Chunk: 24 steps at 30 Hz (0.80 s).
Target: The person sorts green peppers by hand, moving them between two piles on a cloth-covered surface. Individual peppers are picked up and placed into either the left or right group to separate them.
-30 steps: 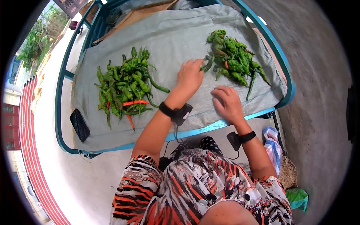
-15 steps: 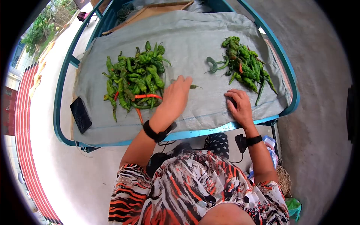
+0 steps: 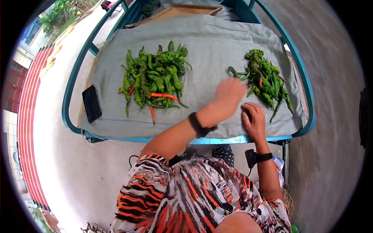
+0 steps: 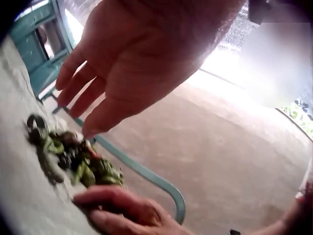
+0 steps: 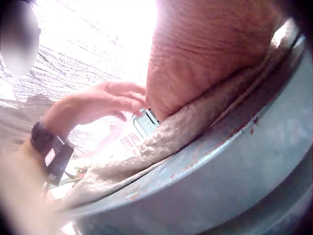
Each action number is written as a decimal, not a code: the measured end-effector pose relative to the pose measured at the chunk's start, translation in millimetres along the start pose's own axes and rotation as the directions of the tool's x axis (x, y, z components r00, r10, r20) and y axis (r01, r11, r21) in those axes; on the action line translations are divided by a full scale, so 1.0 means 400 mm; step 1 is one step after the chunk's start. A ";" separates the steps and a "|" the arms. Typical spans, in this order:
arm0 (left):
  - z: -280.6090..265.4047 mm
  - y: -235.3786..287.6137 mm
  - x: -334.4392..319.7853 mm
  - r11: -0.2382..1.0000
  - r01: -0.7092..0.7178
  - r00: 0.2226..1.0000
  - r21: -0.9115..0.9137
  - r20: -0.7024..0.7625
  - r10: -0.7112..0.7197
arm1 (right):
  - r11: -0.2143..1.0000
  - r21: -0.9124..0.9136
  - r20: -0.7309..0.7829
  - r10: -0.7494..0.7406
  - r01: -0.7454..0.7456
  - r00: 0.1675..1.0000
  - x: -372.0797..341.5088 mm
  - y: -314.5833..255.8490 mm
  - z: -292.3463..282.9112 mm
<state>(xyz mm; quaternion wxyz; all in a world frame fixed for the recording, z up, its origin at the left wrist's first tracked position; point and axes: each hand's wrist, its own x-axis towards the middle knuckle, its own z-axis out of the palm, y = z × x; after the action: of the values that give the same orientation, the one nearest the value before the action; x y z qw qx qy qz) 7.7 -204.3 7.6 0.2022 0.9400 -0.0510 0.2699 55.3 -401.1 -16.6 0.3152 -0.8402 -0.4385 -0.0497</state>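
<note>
My left hand (image 3: 231,93), blurred in the head view, hovers over the sheet beside the right pile of green peppers (image 3: 268,83). In the left wrist view its fingers (image 4: 88,90) are loosely extended with nothing between them. A curled dark green pepper (image 3: 234,72) lies just beyond that hand, at the pile's left edge. My right hand (image 3: 254,122) rests on the grey sheet (image 3: 210,46) near the front edge, fingers slightly bent and holding nothing. To the left is a larger pile of green peppers (image 3: 155,77), with a red pepper (image 3: 165,96) on its near side.
A teal metal rail (image 3: 72,91) borders the cart bed on both sides. A black phone (image 3: 91,104) lies at the sheet's left edge. Behind the sheet is a brown board (image 3: 182,12). Red-edged steps (image 3: 29,128) stand off to the left.
My left hand moved from the right pile toward the left one with a green pepper at its fingers, then came back right without it. My right hand stays resting near the front edge.
</note>
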 end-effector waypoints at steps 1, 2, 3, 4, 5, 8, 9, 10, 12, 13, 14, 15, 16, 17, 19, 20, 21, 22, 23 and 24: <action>-0.038 -0.025 -0.020 0.992 0.060 0.998 0.111 0.027 -0.063 | 1.000 0.014 -0.001 0.005 -0.005 1.000 -0.002 0.000 0.000; -0.082 -0.055 -0.042 0.969 0.113 0.991 0.221 0.046 -0.126 | 1.000 -0.006 -0.005 -0.004 0.004 1.000 -0.003 0.004 0.001; -0.113 -0.092 -0.059 0.931 0.163 0.983 0.328 0.023 -0.180 | 1.000 0.009 -0.015 0.018 -0.018 1.000 -0.003 0.004 0.003; -0.141 -0.126 -0.077 0.880 0.211 0.973 0.425 -0.005 -0.231 | 0.999 0.020 -0.022 0.042 -0.041 0.999 -0.006 0.004 0.003; -0.185 -0.144 -0.094 0.838 0.240 0.962 0.490 -0.004 -0.274 | 0.998 0.027 -0.028 0.066 -0.065 0.997 -0.010 0.006 -0.001; -0.230 -0.232 -0.181 0.819 0.220 0.969 0.531 -0.021 -0.247 | 0.989 0.089 -0.070 0.123 -0.117 0.990 0.018 0.004 0.005; -0.231 -0.245 -0.194 0.803 0.211 0.968 0.558 -0.004 -0.251 | 0.998 0.026 -0.053 0.065 -0.063 0.996 0.044 -0.015 0.002; -0.233 -0.241 -0.191 0.812 0.208 0.969 0.545 0.000 -0.249 | 0.999 -0.036 -0.032 0.007 -0.008 0.999 0.080 -0.046 -0.008; -0.241 -0.230 -0.183 0.826 0.209 0.968 0.524 0.007 -0.249 | 0.986 -0.134 0.020 -0.100 0.102 0.995 0.145 -0.068 0.015; -0.243 -0.227 -0.183 0.837 0.214 0.966 0.504 0.021 -0.259 | 0.972 -0.172 0.046 -0.151 0.157 0.987 0.176 -0.065 0.047; -0.247 -0.226 -0.179 0.845 0.219 0.963 0.487 0.033 -0.268 | 0.954 -0.208 0.073 -0.203 0.214 0.976 0.202 -0.059 0.071; -0.253 -0.226 -0.178 0.853 0.226 0.959 0.471 0.045 -0.279 | 0.932 -0.262 0.082 -0.237 0.250 0.968 0.221 -0.056 0.084; -0.261 -0.226 -0.178 0.857 0.219 0.963 0.467 0.037 -0.266 | 0.905 -0.314 0.093 -0.272 0.288 0.958 0.239 -0.053 0.095; -0.271 -0.222 -0.180 0.878 0.254 0.960 0.406 0.002 -0.279 | 0.872 -0.365 0.106 -0.308 0.325 0.945 0.251 -0.050 0.104; -0.302 -0.200 -0.174 0.910 0.311 0.950 0.273 -0.067 -0.305 | 0.841 -0.445 0.122 -0.283 0.307 0.951 0.264 -0.040 0.086; -0.317 -0.185 -0.172 0.918 0.346 0.938 0.193 -0.112 -0.330 | 0.821 -0.503 0.194 -0.197 0.270 0.961 0.264 -0.047 0.053; -0.332 -0.166 -0.174 0.921 0.375 0.921 0.108 -0.153 -0.357 | 0.792 -0.563 0.260 -0.103 0.237 0.960 0.259 -0.045 0.027; -0.339 -0.149 -0.177 0.918 0.396 0.903 0.019 -0.189 -0.386 | 0.767 -0.591 0.193 -0.165 0.248 0.967 0.246 -0.020 0.019; -0.339 -0.136 -0.181 0.924 0.383 0.907 -0.020 -0.179 -0.380 | 0.779 -0.576 0.211 -0.151 0.248 0.966 0.240 -0.016 0.016; -0.333 -0.121 -0.183 0.929 0.364 0.914 -0.062 -0.166 -0.370 | 0.790 -0.565 0.226 -0.131 0.240 0.965 0.233 -0.020 0.003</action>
<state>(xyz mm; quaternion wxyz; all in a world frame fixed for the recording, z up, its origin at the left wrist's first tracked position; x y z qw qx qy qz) -109.5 -106.7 54.9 0.2670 0.9024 0.1402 0.3079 105.8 -331.5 19.9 -0.0061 -0.8499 -0.5081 -0.1395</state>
